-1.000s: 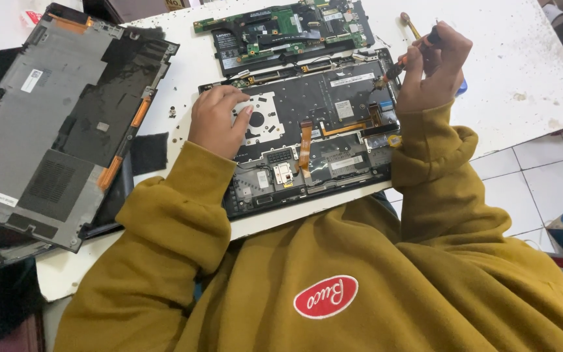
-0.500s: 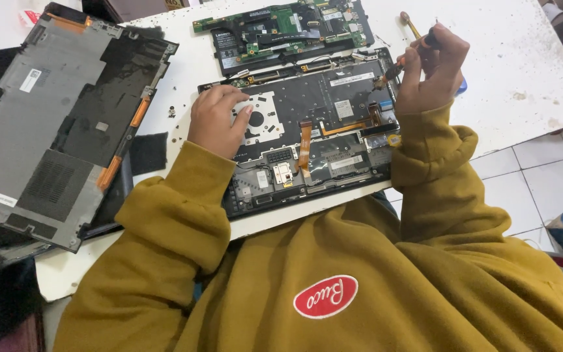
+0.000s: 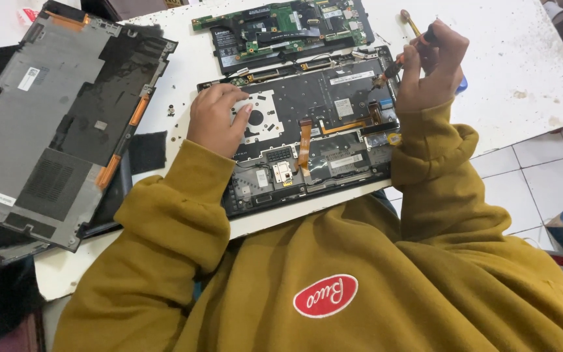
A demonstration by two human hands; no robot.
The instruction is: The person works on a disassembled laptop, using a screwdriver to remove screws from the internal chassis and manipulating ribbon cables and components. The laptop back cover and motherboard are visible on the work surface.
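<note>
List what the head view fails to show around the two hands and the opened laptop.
- Screwdriver tip: head view, too small and hidden by the right hand, so its contact with the opened laptop base is unclear.
- Part of the base under the left hand: covered by the palm.
- Loose screws on the white table: too small to count.
- Grey bottom cover: left edge cut off by the frame.
</note>
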